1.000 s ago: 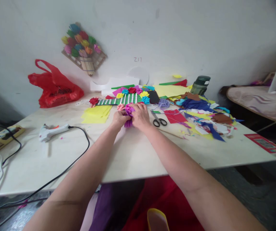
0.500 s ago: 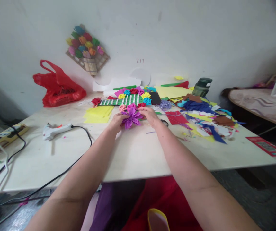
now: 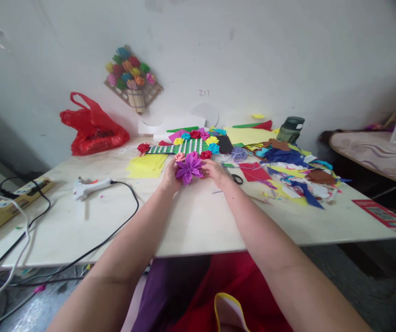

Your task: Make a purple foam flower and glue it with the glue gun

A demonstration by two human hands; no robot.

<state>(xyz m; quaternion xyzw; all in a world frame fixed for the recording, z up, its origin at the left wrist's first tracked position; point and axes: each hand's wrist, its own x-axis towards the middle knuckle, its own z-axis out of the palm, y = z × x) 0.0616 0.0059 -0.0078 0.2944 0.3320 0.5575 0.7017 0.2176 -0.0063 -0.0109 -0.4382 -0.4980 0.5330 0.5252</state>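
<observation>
Between my hands is a purple paper flower [image 3: 190,168] with pointed petals, facing me. My left hand [image 3: 173,176] grips its left side, the fingertips partly hidden behind the petals. On the opposite edge my right hand [image 3: 214,172] pinches the flower near its right petals. Just behind it lies a guitar-shaped piece [image 3: 191,146] with a green and white striped face, bordered by several paper roses in red, yellow, blue and pink. A red rose [image 3: 143,148] sits at its narrow left end.
A white glue gun [image 3: 90,186] with a black cord rests on the left, near a power strip [image 3: 14,203]. Yellow sheets [image 3: 145,166] lie left of the hands. Scissors [image 3: 236,179], paper scraps [image 3: 287,159] and a green bottle [image 3: 290,130] are on the right. A red bag [image 3: 92,131] stands behind.
The purple flower is tilted up more toward me, and both hands have shifted their hold at its sides. The camera view has turned slightly left.
</observation>
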